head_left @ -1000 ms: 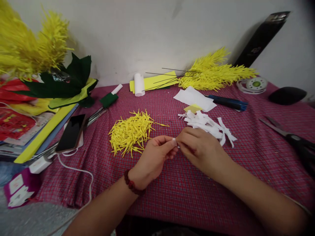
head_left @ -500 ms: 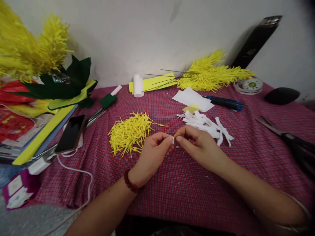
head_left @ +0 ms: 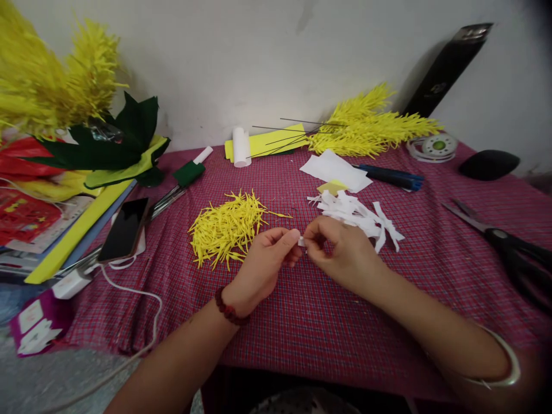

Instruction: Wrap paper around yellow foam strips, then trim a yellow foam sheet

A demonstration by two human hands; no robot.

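Note:
Between my fingertips is a small white piece of paper (head_left: 301, 242), mostly hidden by the fingers. My left hand (head_left: 272, 253) pinches it from the left with thumb and forefinger. From the right, the thumb and forefinger of my right hand (head_left: 340, 247) close on its other side. A pile of twisted yellow paper strips (head_left: 226, 230) lies just left of my left hand. Behind my right hand is a heap of cut white paper strips (head_left: 356, 210), partly covered by it.
Scissors (head_left: 500, 236) lie at the right, with blue-handled pliers (head_left: 392, 175) and white sheets (head_left: 338, 169) further back. Yellow fringed stems (head_left: 371, 129) rest by the wall. On the left are a phone (head_left: 124, 229), a white cable (head_left: 157, 310) and dark green leaves (head_left: 138, 129).
My right fingers have shifted slightly left and closed up against the white piece, next to my left fingertips. The whole view has tilted a little; the piles look the same.

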